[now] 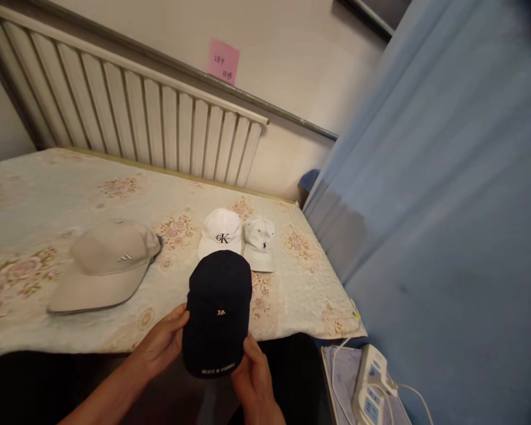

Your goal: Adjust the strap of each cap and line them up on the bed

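Quietly, the left hand [159, 339] clamped the dark cap [219, 283] at its left side, thumb against the cloth, while the right hand [254, 378] pinched the brim's right edge; how far the hidden fingers spread, I couldn't tell. The cap, rounded and matte, was held up by the near edge of the puckered floral cover [84, 195]. Farther off sat two soft white caps [222, 224]; left, a smooth beige cap [106, 254].

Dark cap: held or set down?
Held: the left hand has the dark cap by one side, the right hand by the other.
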The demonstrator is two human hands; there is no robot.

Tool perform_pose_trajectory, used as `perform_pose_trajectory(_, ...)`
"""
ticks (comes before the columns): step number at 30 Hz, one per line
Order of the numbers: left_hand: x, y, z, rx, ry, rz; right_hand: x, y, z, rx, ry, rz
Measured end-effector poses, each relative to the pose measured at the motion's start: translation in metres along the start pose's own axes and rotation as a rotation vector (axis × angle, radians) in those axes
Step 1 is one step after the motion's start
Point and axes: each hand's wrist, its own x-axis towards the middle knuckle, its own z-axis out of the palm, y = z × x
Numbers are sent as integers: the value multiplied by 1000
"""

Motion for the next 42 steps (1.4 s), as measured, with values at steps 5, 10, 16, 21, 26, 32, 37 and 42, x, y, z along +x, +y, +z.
perform_pose_trajectory(5,17,-5,25,70,-51,12,-6,-6,-1,75,-18,-34)
perform_pose_trajectory(10,45,-12,27,455,-74,61,3,-38,-18,-4,26,-98)
perform_pose_trajectory(16,89,-13,-29,1580,252,499,33,-97,-69,-39,234,-269)
perform_pose_trajectory(21,92,-17,-50,2018,306,786,75,-142,-116,-58,415,-393)
perform_pose_trajectory(26,87,-21,-47,2147,322,825,124,-176,-137,-78,475,-480)
perform_pose_trajectory(32,93,-21,-55,2172,327,831,186,-201,-144,-90,491,-503)
perform_pose_trajectory(37,93,-21,-52,2197,329,813,229,-209,-151,-140,495,-496)
perform_pose_trajectory(42,92,-20,-50,2219,318,786,254,-209,-154,-182,490,-481)
